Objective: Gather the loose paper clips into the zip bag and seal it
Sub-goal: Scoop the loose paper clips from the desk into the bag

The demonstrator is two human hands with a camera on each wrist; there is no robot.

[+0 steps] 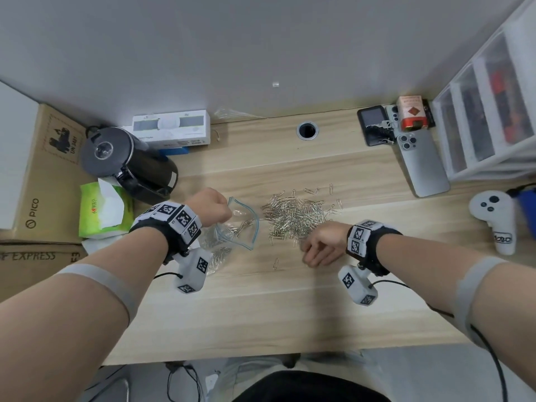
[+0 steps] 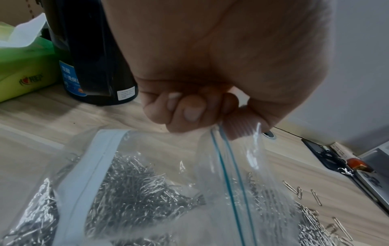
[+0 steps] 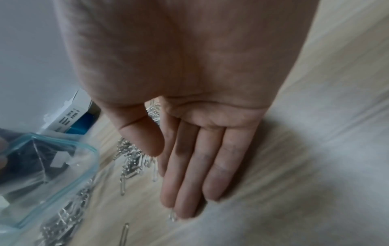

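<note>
The zip bag point(image 1: 232, 227) was held above the worktop point(image 1: 290, 300) by the left hand point(image 1: 213, 208), whose grip was closed on the bag's upper rim with thumb and curled fingers point(image 2: 189, 109). The bag's mouth was held open toward the right, and many paper clips point(image 2: 134, 191) were already gathered inside it. A loose heap of paper clips point(image 1: 295, 216) was left on the worktop just right of the bag. The right hand point(image 1: 322, 248) was kept at the heap's near edge, its grip open, fingers straight, nothing held.
</note>
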